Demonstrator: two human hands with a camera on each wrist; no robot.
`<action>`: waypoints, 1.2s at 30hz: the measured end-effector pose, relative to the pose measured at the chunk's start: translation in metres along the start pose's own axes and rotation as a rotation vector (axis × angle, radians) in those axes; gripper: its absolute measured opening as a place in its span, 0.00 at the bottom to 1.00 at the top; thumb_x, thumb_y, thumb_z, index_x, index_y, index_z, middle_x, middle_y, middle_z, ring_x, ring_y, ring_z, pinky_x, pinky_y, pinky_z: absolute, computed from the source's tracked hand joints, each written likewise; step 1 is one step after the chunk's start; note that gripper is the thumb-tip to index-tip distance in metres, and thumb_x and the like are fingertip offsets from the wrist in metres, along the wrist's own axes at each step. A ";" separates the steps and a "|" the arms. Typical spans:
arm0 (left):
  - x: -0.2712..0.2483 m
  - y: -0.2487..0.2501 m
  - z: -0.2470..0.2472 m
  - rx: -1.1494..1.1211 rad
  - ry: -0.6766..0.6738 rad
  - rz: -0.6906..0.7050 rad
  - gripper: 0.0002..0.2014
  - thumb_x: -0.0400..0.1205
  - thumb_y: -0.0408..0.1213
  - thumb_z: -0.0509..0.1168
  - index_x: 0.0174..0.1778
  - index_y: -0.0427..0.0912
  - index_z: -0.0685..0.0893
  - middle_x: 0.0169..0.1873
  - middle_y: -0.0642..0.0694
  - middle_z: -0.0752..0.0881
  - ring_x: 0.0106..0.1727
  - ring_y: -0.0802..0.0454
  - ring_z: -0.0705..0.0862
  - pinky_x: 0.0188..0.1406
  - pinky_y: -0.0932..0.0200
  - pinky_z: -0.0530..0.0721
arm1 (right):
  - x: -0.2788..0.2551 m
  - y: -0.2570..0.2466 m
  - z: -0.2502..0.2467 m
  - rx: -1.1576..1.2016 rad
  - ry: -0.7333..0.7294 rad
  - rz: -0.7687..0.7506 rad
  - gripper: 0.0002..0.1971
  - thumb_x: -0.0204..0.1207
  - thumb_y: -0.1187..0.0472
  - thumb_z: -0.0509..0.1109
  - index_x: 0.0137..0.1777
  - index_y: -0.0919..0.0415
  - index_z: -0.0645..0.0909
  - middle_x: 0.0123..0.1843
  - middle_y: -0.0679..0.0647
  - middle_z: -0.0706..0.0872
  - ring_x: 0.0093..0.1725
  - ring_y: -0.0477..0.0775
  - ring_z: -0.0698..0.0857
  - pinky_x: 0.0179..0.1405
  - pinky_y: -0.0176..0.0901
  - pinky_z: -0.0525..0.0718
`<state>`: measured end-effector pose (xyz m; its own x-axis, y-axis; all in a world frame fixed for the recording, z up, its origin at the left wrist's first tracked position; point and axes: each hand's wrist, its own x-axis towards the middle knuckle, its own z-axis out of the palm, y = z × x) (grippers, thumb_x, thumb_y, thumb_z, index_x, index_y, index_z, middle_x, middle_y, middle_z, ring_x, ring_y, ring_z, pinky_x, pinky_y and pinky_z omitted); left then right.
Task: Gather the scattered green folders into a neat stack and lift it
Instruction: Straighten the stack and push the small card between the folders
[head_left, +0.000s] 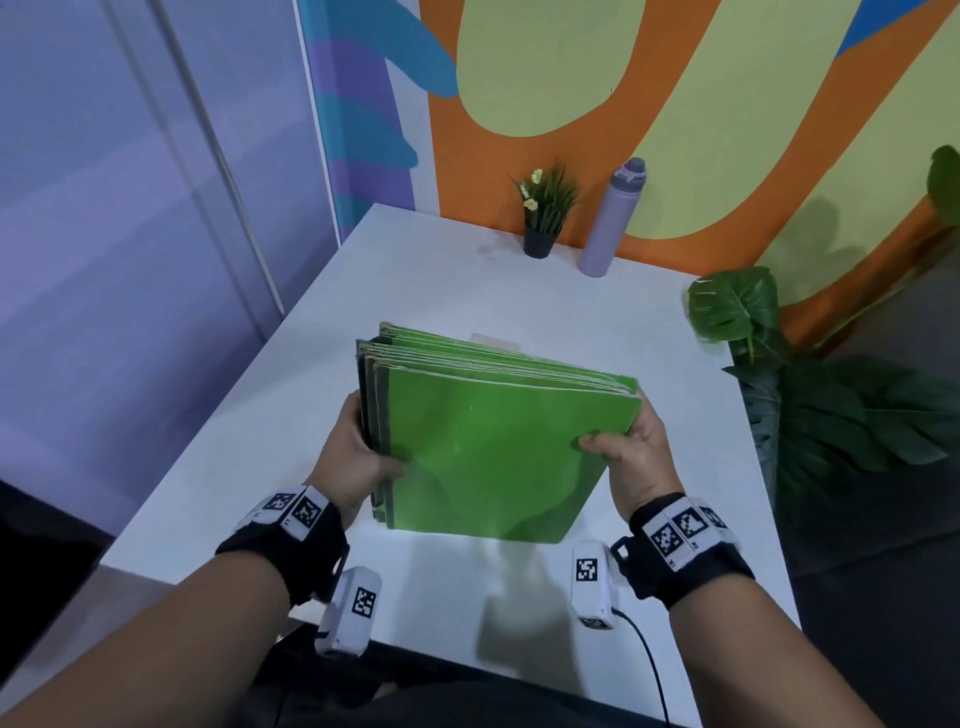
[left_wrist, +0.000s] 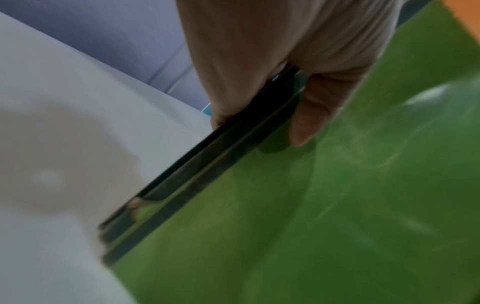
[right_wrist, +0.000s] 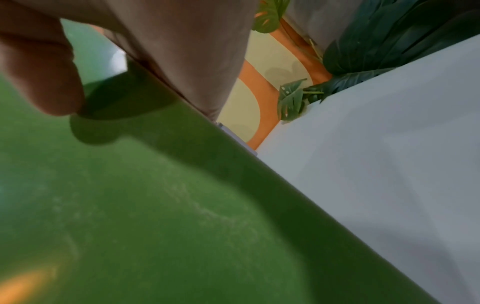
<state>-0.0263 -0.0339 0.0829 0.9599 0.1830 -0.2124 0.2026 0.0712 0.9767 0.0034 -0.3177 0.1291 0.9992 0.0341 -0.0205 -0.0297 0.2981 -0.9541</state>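
A stack of several green folders (head_left: 488, 447) is held above the white table (head_left: 447, 296), tilted with its front cover facing me and its shadow falling on the tabletop below. My left hand (head_left: 358, 452) grips the dark spine side, thumb on the front cover and fingers behind. My right hand (head_left: 631, 447) grips the opposite edge the same way. In the left wrist view the left hand (left_wrist: 298, 86) clamps the stack (left_wrist: 337, 205) at its dark spines. In the right wrist view the right hand's (right_wrist: 145, 67) thumb presses the green cover (right_wrist: 155, 216).
At the table's far edge stand a small potted plant (head_left: 543, 215) and a lilac bottle (head_left: 613, 218), against a painted wall. A big leafy plant (head_left: 810, 395) crowds the table's right side. A cable runs from the right wrist camera.
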 end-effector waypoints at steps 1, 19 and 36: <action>-0.001 0.006 0.003 -0.017 0.007 0.029 0.36 0.53 0.15 0.64 0.54 0.53 0.76 0.46 0.37 0.85 0.45 0.43 0.86 0.38 0.40 0.88 | 0.000 -0.004 0.002 0.014 -0.008 -0.016 0.30 0.61 0.92 0.60 0.55 0.63 0.78 0.38 0.56 0.87 0.36 0.56 0.87 0.36 0.44 0.86; -0.025 0.010 0.000 -0.054 0.016 0.290 0.36 0.70 0.23 0.64 0.69 0.62 0.68 0.65 0.60 0.81 0.63 0.66 0.81 0.61 0.64 0.81 | -0.005 -0.033 0.022 -1.209 0.047 -0.785 0.14 0.70 0.60 0.68 0.55 0.56 0.87 0.48 0.52 0.85 0.48 0.54 0.84 0.46 0.50 0.78; -0.034 0.001 0.001 0.283 0.355 0.510 0.23 0.79 0.31 0.68 0.63 0.65 0.82 0.52 0.60 0.82 0.58 0.53 0.83 0.66 0.56 0.80 | -0.010 -0.029 0.082 -1.815 -0.180 -0.676 0.25 0.79 0.52 0.58 0.77 0.50 0.67 0.52 0.51 0.83 0.45 0.60 0.82 0.41 0.51 0.71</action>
<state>-0.0587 -0.0411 0.0916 0.8369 0.4391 0.3268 -0.1693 -0.3601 0.9174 -0.0077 -0.2484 0.1817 0.8149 0.4715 0.3370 0.4735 -0.8770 0.0818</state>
